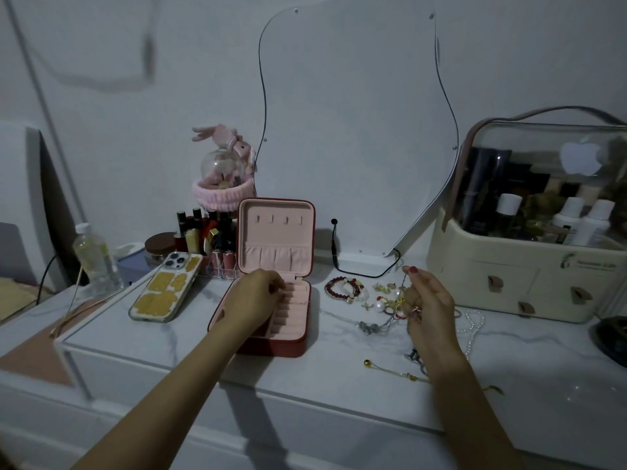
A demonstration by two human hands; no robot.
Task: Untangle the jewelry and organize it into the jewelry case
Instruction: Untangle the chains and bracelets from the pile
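**Both arms out, hands curled**

L arm reaches fwd, left hand (252,298) knuckles up, fingers curled under; what they touch can't be told. R arm fwd too, right hand (428,300) raised, fingers bent, thumb + index tips pinched together.

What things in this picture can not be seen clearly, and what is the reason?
- Head view: the left hand covers part of the jewelry case tray; whether its curled fingers hold anything is hidden.
- The right hand pinches something thin; too small and dim to name.
- The jewelry pile is tangled; single pieces blur together.
- The pearl strand runs behind the right wrist.
- The cosmetics box is cut by the right edge.
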